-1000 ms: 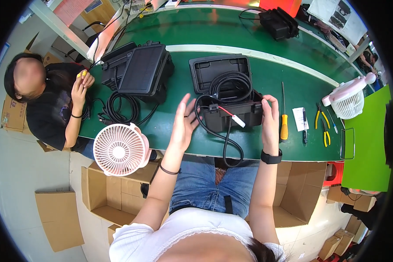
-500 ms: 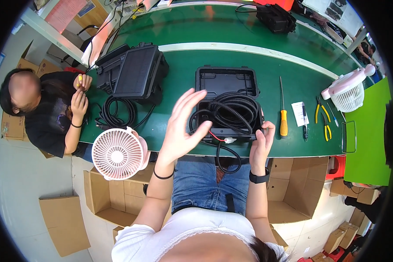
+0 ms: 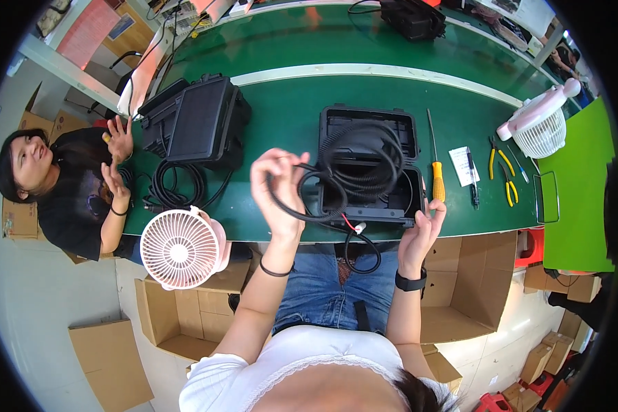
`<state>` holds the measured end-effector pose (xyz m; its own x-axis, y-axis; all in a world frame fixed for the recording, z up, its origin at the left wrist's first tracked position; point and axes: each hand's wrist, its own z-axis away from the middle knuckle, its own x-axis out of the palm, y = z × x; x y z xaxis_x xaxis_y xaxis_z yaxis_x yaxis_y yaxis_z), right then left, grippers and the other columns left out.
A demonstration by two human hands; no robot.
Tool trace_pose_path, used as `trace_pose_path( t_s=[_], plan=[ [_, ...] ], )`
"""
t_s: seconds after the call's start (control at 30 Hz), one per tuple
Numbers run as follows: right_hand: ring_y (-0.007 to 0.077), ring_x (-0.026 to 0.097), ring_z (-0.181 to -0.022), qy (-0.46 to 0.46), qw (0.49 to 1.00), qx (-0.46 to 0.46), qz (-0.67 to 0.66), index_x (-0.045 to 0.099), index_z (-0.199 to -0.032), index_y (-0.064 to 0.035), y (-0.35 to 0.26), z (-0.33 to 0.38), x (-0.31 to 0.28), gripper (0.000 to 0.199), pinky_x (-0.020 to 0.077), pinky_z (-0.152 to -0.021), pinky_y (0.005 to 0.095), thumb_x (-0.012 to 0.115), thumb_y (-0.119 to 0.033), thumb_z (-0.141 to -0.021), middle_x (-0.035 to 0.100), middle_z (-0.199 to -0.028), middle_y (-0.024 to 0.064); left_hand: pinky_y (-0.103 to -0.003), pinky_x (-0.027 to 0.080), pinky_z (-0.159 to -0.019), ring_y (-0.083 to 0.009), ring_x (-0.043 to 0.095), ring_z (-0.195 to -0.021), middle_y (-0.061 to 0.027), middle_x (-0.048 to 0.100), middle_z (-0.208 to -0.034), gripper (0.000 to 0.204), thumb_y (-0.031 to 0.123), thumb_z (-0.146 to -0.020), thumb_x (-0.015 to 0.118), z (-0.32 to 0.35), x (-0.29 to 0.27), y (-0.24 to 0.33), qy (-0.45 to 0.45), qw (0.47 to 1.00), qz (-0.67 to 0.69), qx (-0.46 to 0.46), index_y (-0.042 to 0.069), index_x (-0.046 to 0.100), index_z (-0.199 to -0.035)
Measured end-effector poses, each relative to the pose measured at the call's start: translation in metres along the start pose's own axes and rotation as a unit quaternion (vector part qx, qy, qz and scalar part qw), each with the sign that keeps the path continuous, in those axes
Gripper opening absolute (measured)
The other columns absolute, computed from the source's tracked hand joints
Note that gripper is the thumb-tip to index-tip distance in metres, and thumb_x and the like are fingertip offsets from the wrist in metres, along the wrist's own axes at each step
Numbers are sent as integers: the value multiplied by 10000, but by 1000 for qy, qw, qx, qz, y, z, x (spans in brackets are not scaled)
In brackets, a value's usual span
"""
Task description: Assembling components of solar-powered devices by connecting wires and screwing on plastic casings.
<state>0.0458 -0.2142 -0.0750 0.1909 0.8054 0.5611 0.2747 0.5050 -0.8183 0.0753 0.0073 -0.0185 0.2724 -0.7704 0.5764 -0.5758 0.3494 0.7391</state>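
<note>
A black cable (image 3: pixel 364 165) is held up by the left hand (image 3: pixel 276 185), whose grip is pinched on a loop of it above the front edge of the green surface (image 3: pixel 288 117). The rest of the cable lies coiled over an open black case (image 3: pixel 371 168), which stands on the surface straight ahead. A loose end with a red and white tip (image 3: pixel 356 226) hangs over the case's near wall, and a further loop (image 3: pixel 364 250) drops below the surface edge. The right hand (image 3: pixel 422 230) is laid against the near right corner of the case, fingers spread and closed on nothing.

Just right of the case a screwdriver (image 3: pixel 436 168) with an orange handle is seen, then a white card (image 3: pixel 464 165), a dark pen (image 3: pixel 472 180) and yellow-handled pliers (image 3: pixel 502 175). A pink fan (image 3: pixel 539 123) lies farther right. A white fan (image 3: pixel 182 248) stands at the near left edge, with a closed black case (image 3: pixel 199 123) and another cable coil (image 3: pixel 175 185) beyond it. A seated person (image 3: pixel 62 178) is at the left end, both hands raised.
</note>
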Motion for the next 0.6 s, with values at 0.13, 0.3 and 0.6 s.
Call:
trace_pose_path(
  t_s=[0.13,0.3,0.6],
  plan=[
    [91,547,-982,-4,1000,8,14,405,-1116,-117,0,-1,-1,307,420,-793,186,518,26,-870,464,-1474,252,-567,436,-1098,-168,559,-1000,-33,519,-1099,144,91,-979,619,12,-15,16,133,987,85,29,115,486,-930],
    [115,559,-1024,5,1000,12,-11,411,-1126,-114,2,0,6,309,423,-834,197,523,13,-868,500,-1439,244,-420,441,-1116,-131,557,-1097,-33,520,-1256,276,5,-1007,534,24,-38,28,176,984,-13,-22,61,532,-1277],
    [156,550,-1083,11,999,6,35,475,-1148,-100,-3,-1,5,294,428,-966,264,564,-109,-869,547,-1188,79,-384,383,-1107,-254,424,-1339,-177,331,-1538,703,-63,-951,553,57,-83,31,45,902,-427,50,43,213,-1557]
  ],
)
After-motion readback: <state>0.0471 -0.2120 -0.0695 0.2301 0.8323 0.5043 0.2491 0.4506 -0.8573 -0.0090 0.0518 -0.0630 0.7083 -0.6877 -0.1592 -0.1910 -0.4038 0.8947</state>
